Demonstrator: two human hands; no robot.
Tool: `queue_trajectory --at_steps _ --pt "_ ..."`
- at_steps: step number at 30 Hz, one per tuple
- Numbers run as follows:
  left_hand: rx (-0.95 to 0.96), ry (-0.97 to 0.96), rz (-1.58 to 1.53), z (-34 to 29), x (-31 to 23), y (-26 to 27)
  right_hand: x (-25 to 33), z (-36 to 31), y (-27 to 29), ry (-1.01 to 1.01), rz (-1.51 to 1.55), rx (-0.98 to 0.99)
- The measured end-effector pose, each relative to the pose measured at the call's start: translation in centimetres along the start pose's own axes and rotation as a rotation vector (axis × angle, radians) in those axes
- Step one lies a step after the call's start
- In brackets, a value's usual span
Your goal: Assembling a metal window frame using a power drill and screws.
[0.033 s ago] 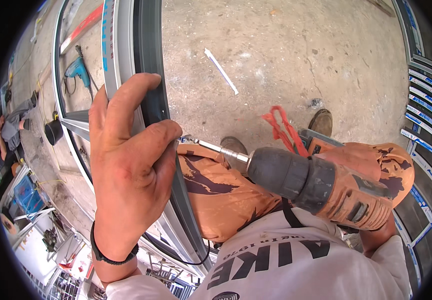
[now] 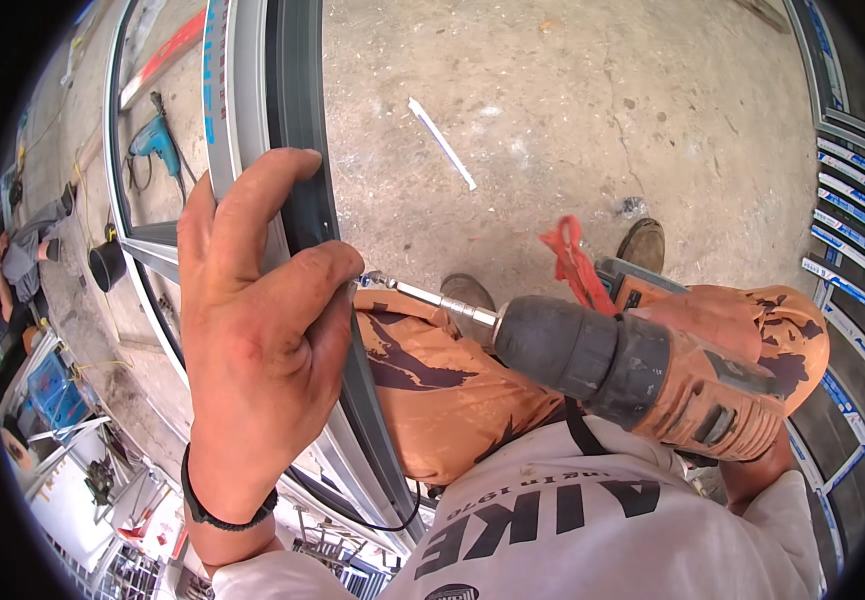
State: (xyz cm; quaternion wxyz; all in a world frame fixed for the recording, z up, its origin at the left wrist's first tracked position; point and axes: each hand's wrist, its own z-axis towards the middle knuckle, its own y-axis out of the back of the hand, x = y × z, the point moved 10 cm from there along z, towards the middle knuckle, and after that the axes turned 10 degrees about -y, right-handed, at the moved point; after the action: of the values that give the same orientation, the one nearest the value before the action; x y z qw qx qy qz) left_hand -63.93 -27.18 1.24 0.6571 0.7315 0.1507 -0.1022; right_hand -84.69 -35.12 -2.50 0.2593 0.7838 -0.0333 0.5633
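My left hand (image 2: 263, 325) lies over a grey metal window frame (image 2: 301, 90), middle fingers hooked across its profile. Its thumb and forefinger are pinched at the frame's edge around a small screw (image 2: 370, 278), mostly hidden by the fingertips. My right hand (image 2: 708, 322) grips an orange and black cordless drill (image 2: 573, 345) lying across my lap, largely covered by the drill body. The silver bit (image 2: 443, 302) points left and its tip meets the screw. A red strip (image 2: 575, 265) dangles from the drill's far side.
A teal corded drill (image 2: 157, 146) lies on the floor beyond the frame, near a red and white bar (image 2: 165, 60) and a black bucket (image 2: 108, 262). A white strip (image 2: 443, 143) lies ahead. Blue-and-white-taped profiles (image 2: 858, 195) stand right. Another person (image 2: 25, 250) is far left.
The red strip has swung and its loop has narrowed. The drill has shifted very slightly to the left; both hands keep their hold.
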Motion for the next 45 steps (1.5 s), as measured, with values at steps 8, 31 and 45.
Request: queue_trajectory --at_steps 8,31,45 --pt "0.015 0.003 0.01 0.0 0.1 0.0 0.7 0.2 0.1 -0.046 -0.025 0.013" --pt "0.026 -0.005 0.007 -0.1 0.1 -0.2 0.6 0.7 0.4 -0.017 0.209 0.112" --pt "0.034 -0.003 0.02 -0.1 0.1 -0.2 0.5 0.4 0.3 0.037 0.063 0.091"
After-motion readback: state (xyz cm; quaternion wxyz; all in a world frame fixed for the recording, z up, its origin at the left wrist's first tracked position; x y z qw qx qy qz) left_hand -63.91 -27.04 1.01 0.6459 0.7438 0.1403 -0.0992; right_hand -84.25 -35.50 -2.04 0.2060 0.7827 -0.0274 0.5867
